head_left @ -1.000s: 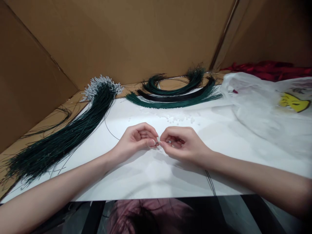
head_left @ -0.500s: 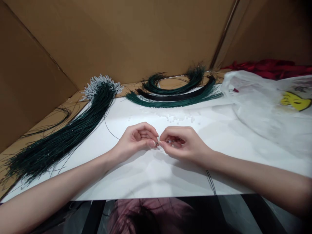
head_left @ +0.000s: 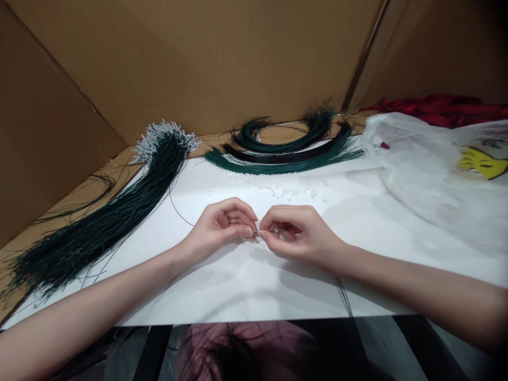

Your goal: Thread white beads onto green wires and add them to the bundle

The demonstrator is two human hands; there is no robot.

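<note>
My left hand (head_left: pixel 220 225) is closed, thumb and forefinger pinching a thin dark wire (head_left: pixel 182 216) whose length runs out to the left behind the wrist. Right beside it, my right hand (head_left: pixel 304 233) is also closed in a pinch on dark wires, with a small whitish bead (head_left: pixel 276 230) showing between its fingers. The fingertips of both hands almost meet over the white board. A few dark wire ends (head_left: pixel 343 296) come out from under my right wrist. Just where the wires join is too small to make out.
A thick bundle of green wires (head_left: pixel 130 217) tipped with white beads (head_left: pixel 162 138) lies at left. Curved wire bundles (head_left: pixel 286 166) and loose white beads (head_left: pixel 293 193) are at the back of the white board (head_left: pixel 238 296). A plastic bag (head_left: pixel 428 174) and red material (head_left: pixel 440 110) lie right; cardboard walls (head_left: pixel 222 63) surround.
Both hands stay nearly in place, still pinching the wires. My left thumb has shifted very slightly; the rest looks the same.
</note>
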